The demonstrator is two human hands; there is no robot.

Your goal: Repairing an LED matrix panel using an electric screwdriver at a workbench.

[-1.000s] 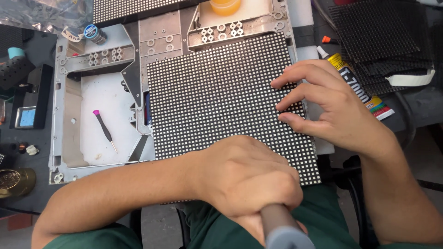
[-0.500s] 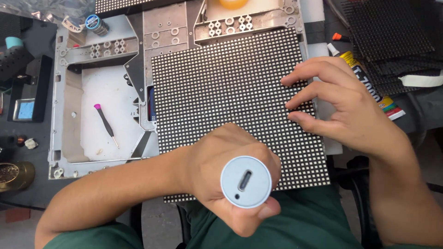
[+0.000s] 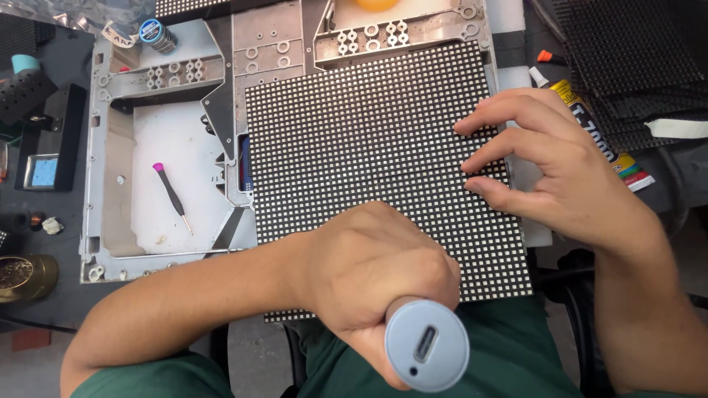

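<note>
Panel (image 3: 369,147) of black dotted grid fills the centre. Right hand (image 3: 560,173), at 3 o'clock, presses spread fingertips on its edge. Left hand (image 3: 376,273), at 6 o'clock, is clenched around a grey cylindrical tool (image 3: 426,345).

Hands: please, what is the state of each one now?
Left hand: closed around a grey cylindrical tool.
Right hand: open, fingertips resting on the dotted panel.

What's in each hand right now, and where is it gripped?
The left hand is wrapped around the body of a grey cylindrical tool. The right hand holds nothing; its fingertips rest on the LED panel.
</note>
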